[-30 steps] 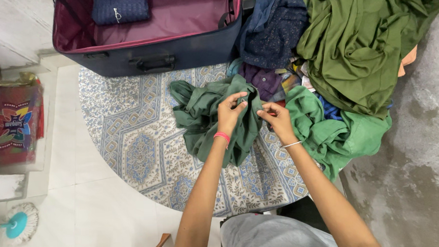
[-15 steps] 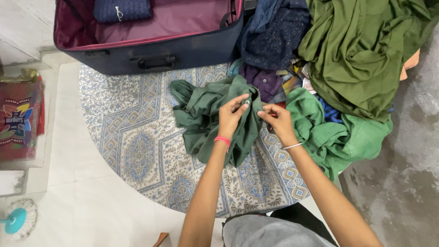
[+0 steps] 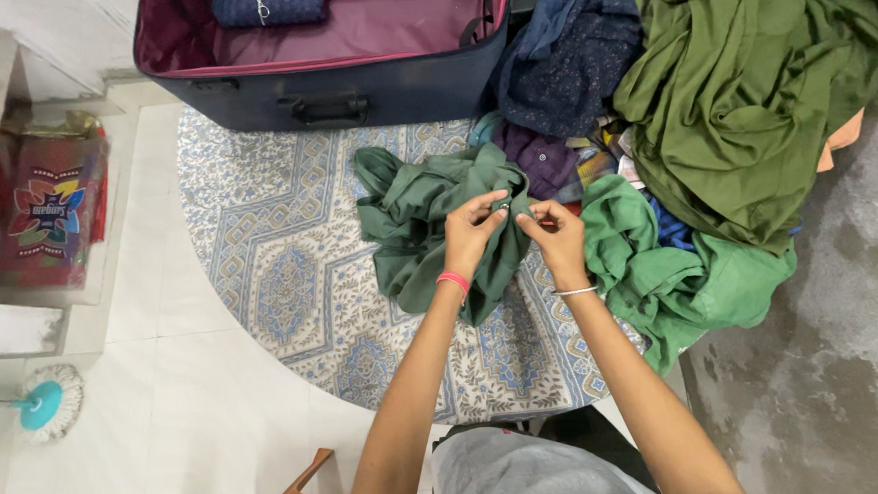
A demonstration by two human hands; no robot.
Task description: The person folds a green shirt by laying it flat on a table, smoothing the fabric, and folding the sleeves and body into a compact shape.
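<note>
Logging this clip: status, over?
Left hand and right hand both pinching the dark green garment. Bright green cloth alongside, nothing blocking.

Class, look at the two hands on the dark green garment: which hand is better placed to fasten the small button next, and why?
Probably the left hand: its fingertips already pinch the small button on the dark green garment. The right hand grips the fabric edge just beside it, better suited to steadying the cloth.
</note>
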